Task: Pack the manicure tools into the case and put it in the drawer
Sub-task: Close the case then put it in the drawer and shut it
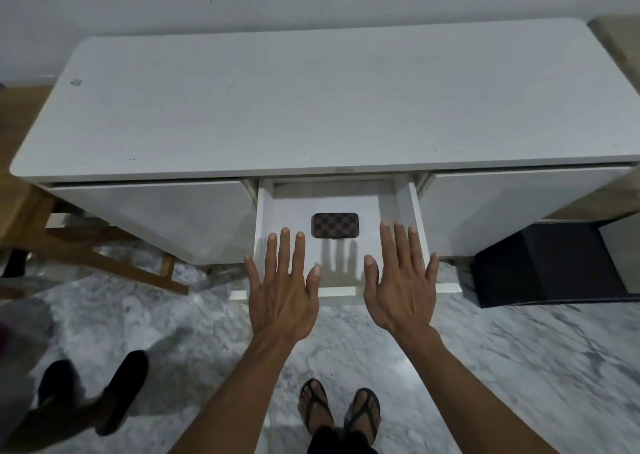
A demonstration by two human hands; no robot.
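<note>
1. Far left: a wooden stool (104, 245) stood under the left end of the white desk (311, 100), its legs slanting onto the marble floor (519, 367). A second person's dark shoes (114, 391) sat at the lower left, well apart from the drawer.
2. Desk top ran the full width, front edge just above the drawer fronts; closed white fronts on either side of the middle drawer (403, 207).
3. Middle drawer was pulled out toward the person, side walls and front lip visible, white bottom mostly bare.
4. Left hand (282, 290) hovered flat, palm down, fingers straight and spread, holding nothing; it overlapped the drawer's left front corner.
5. Case (335, 225), dark checkered with rounded corners, lay closed and flat on the drawer bottom, roughly centred between the side walls, nearer the back. Long axis ran left-right, parallel to the desk front. Bare room on all sides; touching neither wall nor hand.
6. Right hand (401, 283) also flat and spread, palm down, empty, over the drawer's right front part; finger shadows fell on the drawer bottom between the hands.
7. Person's feet in sandals (341, 412) stood below on the floor.
8. Right: a black box (547, 266) on the floor under the desk's right end, near the drawer's right corner.
</note>
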